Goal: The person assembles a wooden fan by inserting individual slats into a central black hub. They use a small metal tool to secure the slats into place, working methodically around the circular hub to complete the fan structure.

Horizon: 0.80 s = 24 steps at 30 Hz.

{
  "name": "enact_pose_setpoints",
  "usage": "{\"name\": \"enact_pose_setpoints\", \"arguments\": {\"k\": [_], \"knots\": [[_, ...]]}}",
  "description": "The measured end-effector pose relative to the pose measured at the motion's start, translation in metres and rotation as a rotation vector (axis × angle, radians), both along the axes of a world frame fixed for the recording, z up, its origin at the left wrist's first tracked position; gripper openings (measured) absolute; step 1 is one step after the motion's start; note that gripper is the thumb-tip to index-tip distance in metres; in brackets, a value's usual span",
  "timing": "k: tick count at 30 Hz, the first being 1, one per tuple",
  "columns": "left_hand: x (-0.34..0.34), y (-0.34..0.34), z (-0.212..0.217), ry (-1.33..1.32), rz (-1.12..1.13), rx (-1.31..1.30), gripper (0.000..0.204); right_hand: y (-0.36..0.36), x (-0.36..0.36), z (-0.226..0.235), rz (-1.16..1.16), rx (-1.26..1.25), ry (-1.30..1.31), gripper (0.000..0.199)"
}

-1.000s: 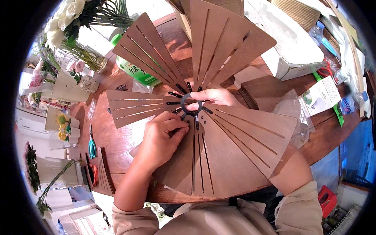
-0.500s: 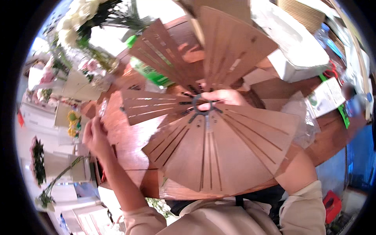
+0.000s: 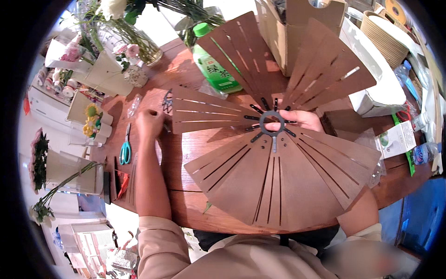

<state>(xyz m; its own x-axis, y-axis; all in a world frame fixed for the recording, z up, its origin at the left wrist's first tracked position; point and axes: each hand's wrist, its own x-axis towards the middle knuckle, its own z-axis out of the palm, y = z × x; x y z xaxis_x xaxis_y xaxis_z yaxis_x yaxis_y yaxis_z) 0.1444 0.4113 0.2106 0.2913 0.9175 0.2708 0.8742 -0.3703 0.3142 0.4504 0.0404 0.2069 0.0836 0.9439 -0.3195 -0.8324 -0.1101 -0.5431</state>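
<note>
A fan-shaped assembly of brown slotted panels (image 3: pixel 299 181) spreads around a dark grey ring (image 3: pixel 261 122) with short black prongs. My right hand (image 3: pixel 306 120) grips the assembly at the ring, a finger showing through its hole and the thumb on the rim; the palm is hidden beneath the panels. My left hand (image 3: pixel 149 124) is closed over the table, left of the assembly. What its fingers hold, if anything, cannot be made out. Just beyond it lie small black pieces (image 3: pixel 167 101). Teal-handled scissors (image 3: pixel 125 152) rest left of my left forearm.
A green-capped bottle (image 3: pixel 213 69) stands behind the panels, beside a cardboard box (image 3: pixel 313 21). White foam container (image 3: pixel 371 69) and small white box (image 3: pixel 397 139) are at right. Flowers in vases (image 3: pixel 144 51) line the left. Red item (image 3: pixel 121 183) lies near the left table edge.
The view has shifted, so most things appear farther right. My left hand has moved right and away from me, uncovering the scissors. My right hand still grips the assembly.
</note>
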Motion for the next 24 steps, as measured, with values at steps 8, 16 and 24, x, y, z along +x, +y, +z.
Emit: {"name": "enact_pose_setpoints", "arguments": {"k": [8,16,24], "knots": [[0.023,-0.177,0.16,-0.605,-0.716,-0.069,0.033,0.0,0.009,-0.023,0.089,0.151,-0.259,0.035],[0.089,-0.243,0.098,-0.483,-1.078,-0.152,0.027,0.008,0.005,-0.017,0.072,0.055,0.032,0.023],[0.098,-0.242,0.081,-0.404,-1.056,-0.215,0.025,-0.002,-0.005,-0.006,-0.019,0.112,-0.326,0.027]]}}
